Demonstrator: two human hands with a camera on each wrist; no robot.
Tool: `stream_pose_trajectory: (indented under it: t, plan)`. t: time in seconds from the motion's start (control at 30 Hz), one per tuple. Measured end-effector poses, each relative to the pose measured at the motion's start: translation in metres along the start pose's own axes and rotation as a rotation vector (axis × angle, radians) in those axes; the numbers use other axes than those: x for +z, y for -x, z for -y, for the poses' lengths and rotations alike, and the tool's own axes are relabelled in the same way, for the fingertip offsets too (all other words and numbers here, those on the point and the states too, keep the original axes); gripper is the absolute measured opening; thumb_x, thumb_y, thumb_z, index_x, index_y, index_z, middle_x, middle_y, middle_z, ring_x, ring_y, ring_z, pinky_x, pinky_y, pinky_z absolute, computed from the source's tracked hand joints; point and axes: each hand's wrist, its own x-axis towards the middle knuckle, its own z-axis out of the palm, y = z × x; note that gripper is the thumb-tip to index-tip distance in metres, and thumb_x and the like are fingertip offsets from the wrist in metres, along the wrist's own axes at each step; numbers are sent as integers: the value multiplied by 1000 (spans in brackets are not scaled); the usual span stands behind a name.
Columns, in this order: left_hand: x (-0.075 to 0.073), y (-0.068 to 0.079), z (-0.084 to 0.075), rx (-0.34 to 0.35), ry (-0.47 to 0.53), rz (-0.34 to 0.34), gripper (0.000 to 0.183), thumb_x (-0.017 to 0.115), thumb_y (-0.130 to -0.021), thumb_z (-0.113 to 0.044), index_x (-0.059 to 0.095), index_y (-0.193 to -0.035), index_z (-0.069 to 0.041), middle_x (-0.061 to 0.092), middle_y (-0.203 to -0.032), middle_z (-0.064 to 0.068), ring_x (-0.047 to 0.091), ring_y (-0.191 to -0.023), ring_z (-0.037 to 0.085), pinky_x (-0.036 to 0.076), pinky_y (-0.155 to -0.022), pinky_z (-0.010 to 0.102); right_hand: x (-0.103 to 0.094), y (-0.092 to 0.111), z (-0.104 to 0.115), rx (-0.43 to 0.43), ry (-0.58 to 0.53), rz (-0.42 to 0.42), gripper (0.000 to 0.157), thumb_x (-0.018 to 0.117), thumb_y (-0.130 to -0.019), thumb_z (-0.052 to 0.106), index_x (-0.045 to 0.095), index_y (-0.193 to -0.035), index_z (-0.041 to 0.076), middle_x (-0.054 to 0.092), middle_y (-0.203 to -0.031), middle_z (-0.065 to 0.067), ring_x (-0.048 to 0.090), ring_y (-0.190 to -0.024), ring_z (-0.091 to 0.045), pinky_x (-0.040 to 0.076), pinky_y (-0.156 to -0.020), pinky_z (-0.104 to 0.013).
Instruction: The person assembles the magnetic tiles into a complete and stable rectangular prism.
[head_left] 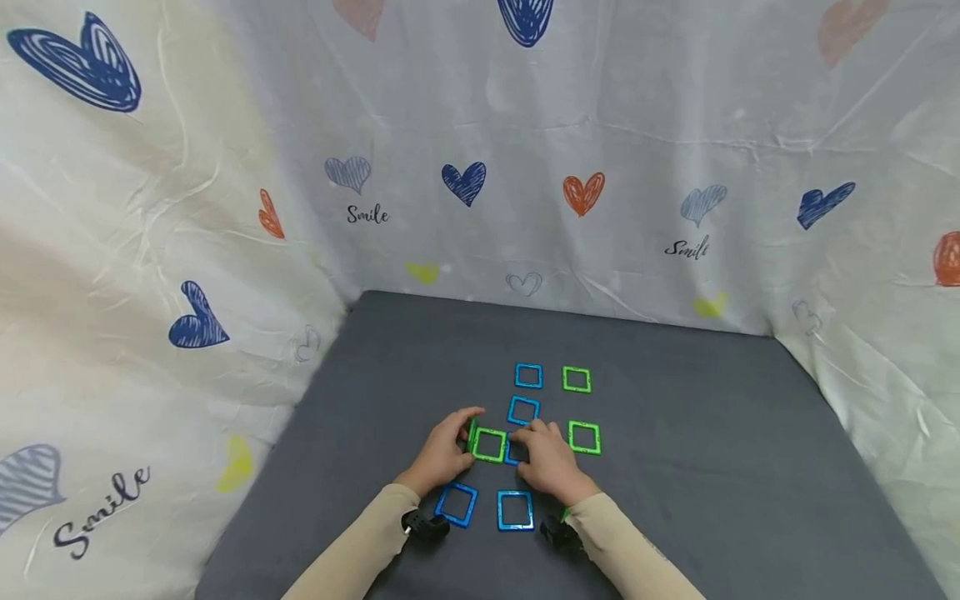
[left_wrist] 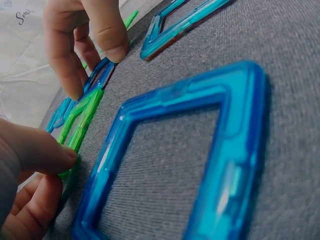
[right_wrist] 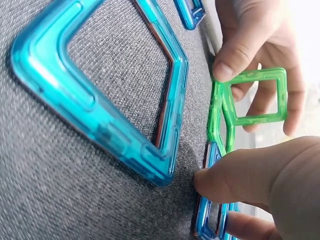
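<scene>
Two green square magnetic tile frames meet at an edge: one flat (head_left: 490,430), the other upright (right_wrist: 282,95) along its left side. My left hand (head_left: 438,454) holds the upright one, thumb at the shared corner and fingers behind it. Against the flat green tile's right side lies a blue tile frame (head_left: 510,452), which my right hand (head_left: 553,462) grips between thumb (right_wrist: 215,180) and fingers, partly covering it. Just beyond my right fingertips lies another blue tile frame (head_left: 512,410).
At the back lie a blue tile (head_left: 528,366) and a green tile (head_left: 577,368). Another green tile (head_left: 598,439) is right of my right hand. Two blue tiles, left (head_left: 472,505) and middle (head_left: 515,527), lie nearer me. Behind the grey tabletop (head_left: 712,467) hangs a heart-printed curtain (head_left: 637,92).
</scene>
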Motion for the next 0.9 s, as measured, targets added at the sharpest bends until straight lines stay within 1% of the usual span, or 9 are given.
stream_pose_trajectory:
  t: [0.1,0.17,0.33,0.4,0.6,0.73,0.9]
  plan:
    - [-1,-1,1,-10,10,3,77,68,-79,15,48,-149,-10,57,-109,14,50,-65,11,46,-55,22,0,-1,0,0,1,4,39,77,-80,8,75,-119,11,65,-116,-10,50,-92,-25,50,-71,-41]
    - [-1,-1,2,-16,21,1,78,68,-79,15,47,-150,-11,58,-110,15,51,-63,9,47,-55,23,0,-1,-1,2,2,7,39,77,-80,8,75,-120,11,65,-116,-10,50,-93,-25,50,-73,-41]
    - [2,-1,5,-23,55,-13,80,69,-80,13,44,-152,-11,59,-131,18,53,-66,8,48,-56,23,-2,-2,-1,8,5,2,39,77,-81,7,75,-120,11,64,-115,-10,50,-94,-25,51,-74,-42]
    - [2,-2,6,-26,58,-18,80,70,-80,12,44,-151,-10,58,-136,17,53,-66,7,48,-57,23,-2,-2,-1,6,6,3,39,77,-81,8,75,-120,10,64,-115,-10,50,-93,-25,50,-74,-42]
    - [-2,-7,4,-47,77,-25,76,73,-77,13,50,-146,-10,62,-126,16,53,-64,9,47,-56,23,-4,-5,-2,-13,12,3,39,77,-82,9,74,-121,10,64,-115,-10,49,-91,-24,49,-73,-41]
    - [-5,-11,2,-46,93,-27,75,74,-77,12,51,-145,-10,62,-127,16,54,-65,11,47,-57,24,-7,-7,-4,-19,20,-5,39,77,-83,9,74,-122,11,64,-115,-10,49,-91,-25,49,-74,-41]
    - [-2,-8,5,-73,106,-15,76,75,-74,13,53,-143,-11,62,-130,16,54,-69,12,46,-57,23,-5,-4,-3,-25,14,18,39,77,-83,9,74,-122,11,64,-115,-11,50,-92,-25,49,-74,-40]
